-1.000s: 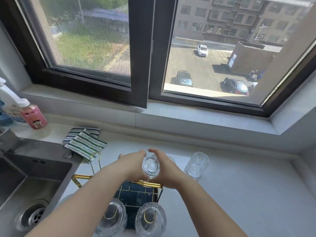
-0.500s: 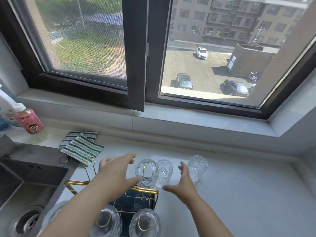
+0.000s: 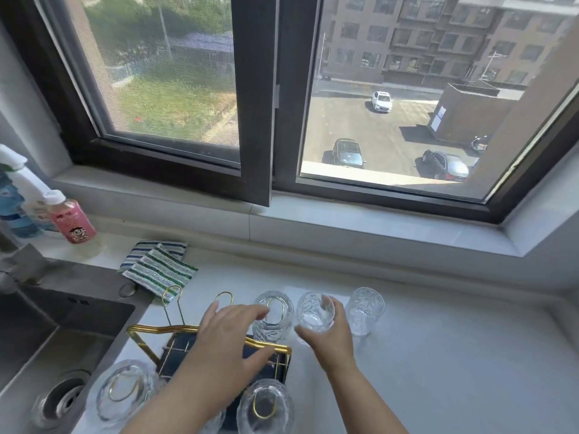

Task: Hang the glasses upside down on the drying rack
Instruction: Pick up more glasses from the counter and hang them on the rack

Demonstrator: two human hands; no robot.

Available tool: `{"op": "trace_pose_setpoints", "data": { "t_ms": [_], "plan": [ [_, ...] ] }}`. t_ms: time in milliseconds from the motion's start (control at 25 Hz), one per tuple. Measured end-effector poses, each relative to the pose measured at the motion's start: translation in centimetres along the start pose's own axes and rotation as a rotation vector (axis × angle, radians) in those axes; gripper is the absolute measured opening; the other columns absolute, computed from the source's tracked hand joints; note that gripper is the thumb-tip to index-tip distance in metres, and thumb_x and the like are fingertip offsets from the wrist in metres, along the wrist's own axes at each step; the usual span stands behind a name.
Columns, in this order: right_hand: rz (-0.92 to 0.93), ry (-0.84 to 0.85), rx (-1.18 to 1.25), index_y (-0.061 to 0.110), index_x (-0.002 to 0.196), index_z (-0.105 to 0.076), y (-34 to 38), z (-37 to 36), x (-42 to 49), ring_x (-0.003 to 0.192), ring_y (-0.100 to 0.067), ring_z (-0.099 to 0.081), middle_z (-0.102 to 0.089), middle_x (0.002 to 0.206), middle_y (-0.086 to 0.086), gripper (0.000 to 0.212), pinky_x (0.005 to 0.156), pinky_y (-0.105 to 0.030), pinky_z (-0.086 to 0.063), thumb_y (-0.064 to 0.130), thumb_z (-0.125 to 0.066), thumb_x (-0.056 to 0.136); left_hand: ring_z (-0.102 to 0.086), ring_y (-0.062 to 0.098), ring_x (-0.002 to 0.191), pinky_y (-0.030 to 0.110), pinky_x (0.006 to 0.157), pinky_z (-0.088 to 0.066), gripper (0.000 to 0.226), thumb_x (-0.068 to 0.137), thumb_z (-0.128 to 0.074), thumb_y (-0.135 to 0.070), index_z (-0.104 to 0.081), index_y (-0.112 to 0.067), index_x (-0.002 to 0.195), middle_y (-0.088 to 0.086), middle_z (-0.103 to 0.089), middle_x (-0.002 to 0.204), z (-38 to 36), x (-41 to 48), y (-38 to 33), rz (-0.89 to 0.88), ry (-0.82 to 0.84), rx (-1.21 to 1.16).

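Observation:
A gold wire drying rack with a dark tray stands beside the sink. Three clear glasses hang upside down on its prongs: one at the far right prong, two at the near side. Two far prongs are bare. My left hand hovers open over the rack, fingertips near the far hung glass. My right hand curls around an upright textured glass on the counter to the right of the rack. Another upright glass stands further right.
A steel sink lies at the left with its drain at the near corner. Striped cloths lie behind the rack. A pink bottle and a spray bottle stand at the far left. White counter stretches right, under the window sill.
Both hands let go of the glass they set on the far right prong. My right hand moved right onto the nearest upright glass; my left hand stayed open above the rack.

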State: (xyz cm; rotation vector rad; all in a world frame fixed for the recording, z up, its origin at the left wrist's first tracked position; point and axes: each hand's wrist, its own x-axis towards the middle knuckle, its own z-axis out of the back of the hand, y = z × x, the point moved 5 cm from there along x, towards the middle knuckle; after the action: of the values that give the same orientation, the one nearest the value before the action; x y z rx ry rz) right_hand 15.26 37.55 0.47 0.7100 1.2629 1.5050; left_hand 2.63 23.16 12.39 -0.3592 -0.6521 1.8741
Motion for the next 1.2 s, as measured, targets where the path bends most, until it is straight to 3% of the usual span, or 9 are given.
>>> {"op": "trace_pose_setpoints", "data": {
  "t_ms": [200, 360, 520, 640, 760, 880, 960, 1080, 1200],
  "plan": [
    [0.192, -0.023, 0.080, 0.048, 0.112, -0.048, 6.2, 5.4, -5.2, 0.112, -0.013, -0.054, -0.051, 0.121, 0.009, 0.073, 0.094, -0.047, -0.050, 0.026, -0.077, 0.049, -0.034, 0.002, 0.124, 0.023, 0.109, -0.022, 0.069, 0.077, -0.064, -0.049, -0.031, -0.032, 0.135, -0.017, -0.042, 0.133, -0.8, 0.4, -4.8, -0.099, -0.008, -0.147],
    [0.360, 0.107, 0.048, 0.049, 0.117, -0.047, 10.3, 6.7, -9.9, 0.114, -0.015, -0.056, -0.051, 0.123, 0.010, 0.080, 0.093, -0.048, -0.051, 0.030, -0.083, 0.049, -0.045, 0.001, 0.112, 0.022, 0.090, -0.037, 0.096, 0.054, -0.074, -0.061, -0.023, -0.045, 0.134, -0.023, -0.044, 0.122, -0.2, -0.8, -8.0, -0.089, 0.039, -0.349],
    [0.498, 0.122, -0.083, 0.050, 0.125, -0.041, 12.7, 5.8, -13.4, 0.118, -0.007, -0.051, -0.047, 0.120, 0.025, 0.084, 0.097, -0.037, -0.048, 0.032, -0.081, 0.052, -0.056, -0.006, 0.089, 0.009, 0.068, -0.042, 0.076, 0.045, -0.074, -0.061, -0.038, -0.055, 0.112, -0.028, -0.057, 0.099, 1.8, -2.7, -8.3, -0.164, -0.063, -0.363],
    [0.340, 0.241, 0.091, 0.050, 0.126, -0.038, 12.4, 5.8, -14.1, 0.121, -0.001, -0.048, -0.046, 0.131, 0.023, 0.089, 0.097, -0.028, -0.048, 0.035, -0.084, 0.051, -0.062, -0.001, 0.086, 0.019, 0.069, -0.054, 0.061, 0.043, -0.077, -0.052, -0.049, -0.048, 0.097, -0.019, -0.062, 0.097, 2.9, -4.1, -6.2, -0.076, -0.060, -0.601],
    [0.018, 0.531, 0.582, 0.027, 0.132, -0.044, 11.2, 4.2, -15.1, 0.118, -0.024, -0.057, -0.056, 0.133, -0.004, 0.079, 0.094, -0.040, -0.051, 0.032, -0.078, 0.060, -0.065, -0.003, 0.084, 0.013, 0.060, -0.052, 0.052, 0.040, -0.078, -0.050, -0.054, -0.048, 0.086, -0.009, -0.058, 0.107, 3.5, -5.3, -4.1, -0.013, -0.006, -0.888],
    [-0.076, 0.683, 0.759, 0.013, 0.127, -0.052, 10.8, 1.8, -16.0, 0.116, -0.034, -0.057, -0.057, 0.131, -0.015, 0.063, 0.090, -0.041, -0.052, 0.037, -0.071, 0.072, -0.066, 0.008, 0.094, 0.025, 0.073, -0.056, 0.057, 0.041, -0.082, -0.047, -0.055, -0.042, 0.092, -0.002, -0.057, 0.113, 3.8, -6.0, -3.0, -0.015, 0.043, -0.947],
    [-0.058, 0.656, 0.761, 0.012, 0.123, -0.055, 10.9, 1.2, -15.9, 0.112, -0.032, -0.059, -0.057, 0.130, -0.018, 0.057, 0.085, -0.036, -0.054, 0.032, -0.071, 0.072, -0.061, 0.008, 0.104, 0.035, 0.086, -0.052, 0.060, 0.045, -0.084, -0.046, -0.054, -0.041, 0.097, -0.004, -0.060, 0.114, 4.2, -6.4, -2.3, -0.025, 0.069, -0.870],
    [0.044, 0.513, 0.601, 0.020, 0.116, -0.058, 11.8, 1.7, -14.8, 0.102, -0.028, -0.065, -0.063, 0.119, -0.013, 0.057, 0.079, -0.036, -0.057, 0.023, -0.078, 0.062, -0.043, -0.011, 0.108, 0.020, 0.086, -0.037, 0.063, 0.052, -0.082, -0.052, -0.046, -0.048, 0.104, -0.025, -0.052, 0.112, 5.5, -6.4, -1.0, -0.073, 0.060, -0.466],
    [0.238, 0.389, 0.241, 0.036, 0.111, -0.058, 14.6, 1.4, -13.6, 0.093, -0.016, -0.068, -0.067, 0.107, 0.008, 0.066, 0.071, -0.029, -0.057, 0.018, -0.086, 0.054, -0.037, 0.006, 0.106, 0.030, 0.094, -0.031, 0.064, 0.059, -0.079, -0.049, -0.044, -0.036, 0.111, -0.026, -0.042, 0.103, 6.6, -4.8, -0.4, -0.115, 0.004, -0.167]
  ]
}}
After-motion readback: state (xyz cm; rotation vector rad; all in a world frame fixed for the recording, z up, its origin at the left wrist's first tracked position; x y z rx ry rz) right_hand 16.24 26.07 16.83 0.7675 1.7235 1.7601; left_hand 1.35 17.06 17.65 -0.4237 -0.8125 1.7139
